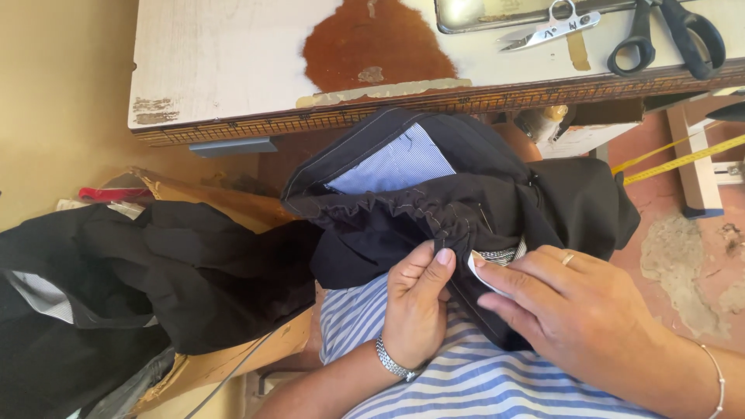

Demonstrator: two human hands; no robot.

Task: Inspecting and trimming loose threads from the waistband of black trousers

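A black garment (434,194) with a gathered, stitched edge and a blue striped lining patch (396,167) lies in my lap. My left hand (417,302) pinches the black fabric just below the gathers, thumb up against the seam. My right hand (566,306), with a ring on one finger, grips the fabric beside it and presses on a small white piece (479,273) at the seam. Both hands touch at the fingertips. A metal watch band sits on my left wrist, a thin bracelet on my right.
A worn white table (233,54) with a brown bare patch stands ahead. On it lie black scissors (667,31), small thread snips (547,27) and a metal tray edge. More black cloth (147,271) is heaped at the left. A yellow tape measure (675,155) hangs at right.
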